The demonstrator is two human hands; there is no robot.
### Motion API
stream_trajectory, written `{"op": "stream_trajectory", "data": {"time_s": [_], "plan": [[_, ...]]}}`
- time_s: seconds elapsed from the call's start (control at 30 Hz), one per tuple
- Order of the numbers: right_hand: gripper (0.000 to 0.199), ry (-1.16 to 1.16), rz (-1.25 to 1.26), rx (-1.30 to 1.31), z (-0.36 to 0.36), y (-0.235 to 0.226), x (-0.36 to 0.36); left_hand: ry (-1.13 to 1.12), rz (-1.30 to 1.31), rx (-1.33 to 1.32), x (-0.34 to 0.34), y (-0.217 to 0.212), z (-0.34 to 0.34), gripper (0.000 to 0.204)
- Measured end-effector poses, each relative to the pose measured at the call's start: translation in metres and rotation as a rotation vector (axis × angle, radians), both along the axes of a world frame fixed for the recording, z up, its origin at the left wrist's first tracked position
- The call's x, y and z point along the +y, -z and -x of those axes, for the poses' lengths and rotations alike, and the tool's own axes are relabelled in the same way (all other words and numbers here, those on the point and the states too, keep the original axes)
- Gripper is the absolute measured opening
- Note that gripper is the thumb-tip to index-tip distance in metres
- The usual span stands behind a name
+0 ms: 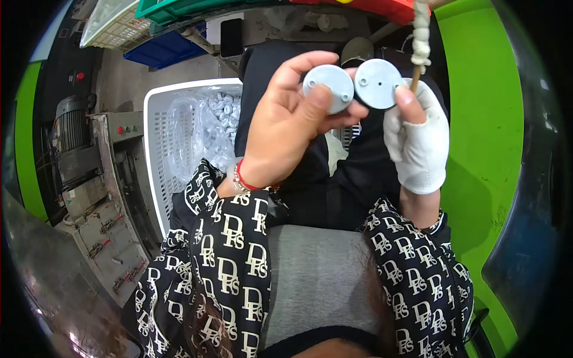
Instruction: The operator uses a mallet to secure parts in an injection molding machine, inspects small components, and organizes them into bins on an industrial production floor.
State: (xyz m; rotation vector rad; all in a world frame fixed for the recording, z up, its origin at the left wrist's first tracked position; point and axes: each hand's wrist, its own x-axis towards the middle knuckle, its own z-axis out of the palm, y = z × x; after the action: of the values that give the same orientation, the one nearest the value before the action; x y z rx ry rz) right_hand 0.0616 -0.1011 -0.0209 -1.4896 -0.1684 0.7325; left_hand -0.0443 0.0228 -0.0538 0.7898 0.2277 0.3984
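Observation:
My left hand is bare and closed on a round light-grey plastic disc, its thumb pressed across the face. Small round bosses stand near the disc's edge. Beside it, almost touching, a second grey disc with a small centre hole is pinched in my right hand. That hand wears a white glove that leaves the thumb tip bare. A wooden stick wrapped in lumpy whitish material rises from behind the right thumb; how it is gripped is hidden.
On the left stands a white perforated basket with clear plastic bags and many small grey parts. Green, blue and red crates lie beyond, near a dark phone-like slab. A motor is far left; a green panel is right.

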Motion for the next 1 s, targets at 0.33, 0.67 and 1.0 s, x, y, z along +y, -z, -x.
{"op": "stream_trajectory", "data": {"time_s": [0.33,0.67,1.0], "plan": [[0.028,0.011,-0.074,-0.008,-0.003,-0.001,-0.006,0.103,0.123,-0.071,0.006,-0.001,-0.002,0.074],[0.034,-0.155,-0.033,-0.01,0.005,-0.003,-0.006,0.125,0.169,-0.114,0.001,0.0,-0.004,0.062],[0.04,-0.228,-0.323,-0.333,0.008,0.022,-0.004,0.16,-0.579,-0.199,0.001,0.005,-0.003,0.067]]}}
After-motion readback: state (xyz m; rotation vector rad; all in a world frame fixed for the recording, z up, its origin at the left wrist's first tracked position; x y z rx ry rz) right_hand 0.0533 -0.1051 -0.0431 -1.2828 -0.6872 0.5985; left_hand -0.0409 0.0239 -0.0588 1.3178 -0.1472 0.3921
